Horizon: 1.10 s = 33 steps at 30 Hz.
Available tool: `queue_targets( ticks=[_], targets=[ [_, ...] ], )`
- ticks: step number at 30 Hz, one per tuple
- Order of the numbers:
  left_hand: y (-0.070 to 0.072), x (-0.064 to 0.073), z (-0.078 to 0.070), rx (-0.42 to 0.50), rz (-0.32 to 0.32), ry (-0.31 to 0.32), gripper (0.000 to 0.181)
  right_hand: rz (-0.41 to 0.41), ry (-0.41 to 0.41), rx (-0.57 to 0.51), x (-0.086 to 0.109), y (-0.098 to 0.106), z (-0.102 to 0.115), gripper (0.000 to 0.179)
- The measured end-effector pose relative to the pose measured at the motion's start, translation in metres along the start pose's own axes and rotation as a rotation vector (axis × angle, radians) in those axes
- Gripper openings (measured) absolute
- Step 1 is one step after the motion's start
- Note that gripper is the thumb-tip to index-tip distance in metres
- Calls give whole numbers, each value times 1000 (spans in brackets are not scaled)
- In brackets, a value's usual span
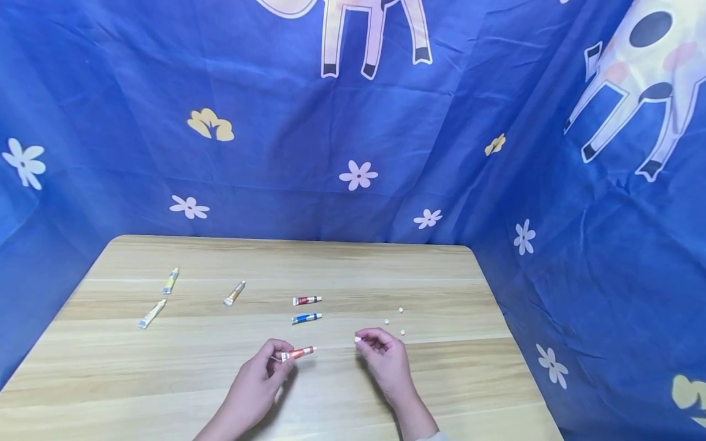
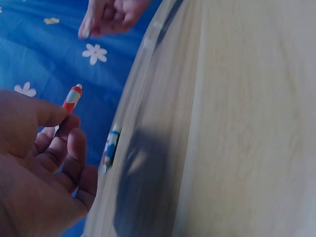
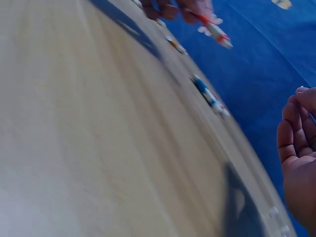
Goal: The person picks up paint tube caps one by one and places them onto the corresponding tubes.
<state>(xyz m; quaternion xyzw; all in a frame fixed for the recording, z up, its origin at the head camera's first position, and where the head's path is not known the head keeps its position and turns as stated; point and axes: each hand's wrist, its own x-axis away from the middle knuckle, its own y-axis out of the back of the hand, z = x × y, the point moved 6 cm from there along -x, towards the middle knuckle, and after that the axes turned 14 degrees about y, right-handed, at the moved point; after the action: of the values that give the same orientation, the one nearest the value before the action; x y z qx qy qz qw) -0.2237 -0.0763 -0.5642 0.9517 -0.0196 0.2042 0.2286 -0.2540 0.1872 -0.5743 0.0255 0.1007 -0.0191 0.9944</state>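
Note:
My left hand pinches a small red-and-white paint tube by its flat end, its narrow white tip pointing right. In the left wrist view the same tube sticks up past the thumb, held above the table. To the right, my right hand pinches a tiny white cap between thumb and fingertips. Tube and cap are apart. Beyond the hands lie a blue tube and a dark red tube. Three white caps rest on the table past my right hand.
On the wooden table, an orange-brown tube lies left of the middle. Farther left are a yellow tube and a pale tube. A blue patterned cloth hangs behind and along the sides.

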Motion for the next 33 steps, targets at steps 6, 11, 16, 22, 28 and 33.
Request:
queue_targets(
  ticks=[6, 11, 16, 22, 28, 33],
  targets=[
    [-11, 9, -8, 11, 17, -44, 17, 120, 15, 25, 9, -23, -7, 18],
    [-16, 10, -9, 3, 20, -50, 17, 148, 44, 26, 13, -29, -8, 18],
    [-19, 12, -8, 9, 37, -43, 19, 164, 69, 20, 17, -34, -6, 19],
    [-21, 13, -7, 5, 42, -33, 19, 182, 69, 37, 20, -40, -6, 19],
    [-22, 13, -5, 4, 46, -23, 17, 195, 56, 69, 22, -43, -4, 18],
    [-22, 14, -5, 7, 43, -28, 16, 199, 50, 82, 23, -43, -4, 17]
  ],
)
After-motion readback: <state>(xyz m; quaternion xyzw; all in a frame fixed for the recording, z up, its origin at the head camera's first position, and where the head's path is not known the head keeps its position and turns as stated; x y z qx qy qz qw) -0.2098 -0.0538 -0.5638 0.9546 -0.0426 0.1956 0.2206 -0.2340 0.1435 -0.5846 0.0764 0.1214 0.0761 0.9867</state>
